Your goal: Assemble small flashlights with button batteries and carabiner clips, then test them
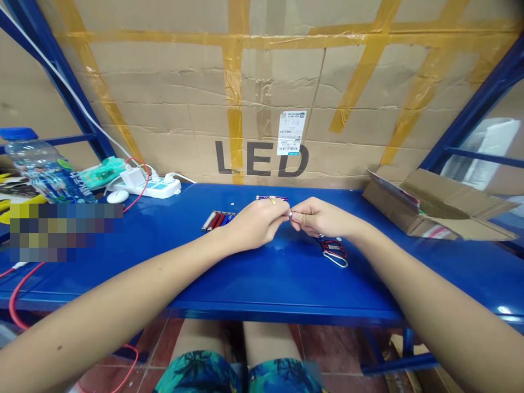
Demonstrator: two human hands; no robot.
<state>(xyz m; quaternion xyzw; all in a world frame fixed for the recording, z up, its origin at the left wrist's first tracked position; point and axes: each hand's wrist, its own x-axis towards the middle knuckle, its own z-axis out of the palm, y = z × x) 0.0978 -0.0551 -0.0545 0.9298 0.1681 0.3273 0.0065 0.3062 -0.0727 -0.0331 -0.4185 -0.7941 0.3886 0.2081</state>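
Over the blue tabletop, two bare hands meet at one small silvery piece

Near the middle of the blue table point(262, 284), the left hand point(256, 224) and right hand point(317, 217) come together, fingertips almost touching. Between them sits a small silvery piece point(291, 214), too little of it showing to tell its exact form. The right hand is nearly closed, pinching the piece between thumb and forefinger, with the other fingers curled under. The left hand is also drawn in, its fingertips closed on the piece from the other side; its knuckles hide whatever else it might contain.

Beside the left wrist, a row of slim tubes point(218, 220) in silver, red and blue lies side by side. Just behind the left hand lies a blue-purple tube point(271, 198), partly covered. Below the right hand rest carabiners point(335, 252), red and silver, close together.

Farther right stands an opened cardboard box point(409, 204), flaps spread. At the left are a plastic bottle point(45, 166) with a blue cap and a white power strip point(161, 187) with plugs in it. Behind everything rises a large taped carton point(172, 109) printed "LED", bearing a white label point(291, 132).
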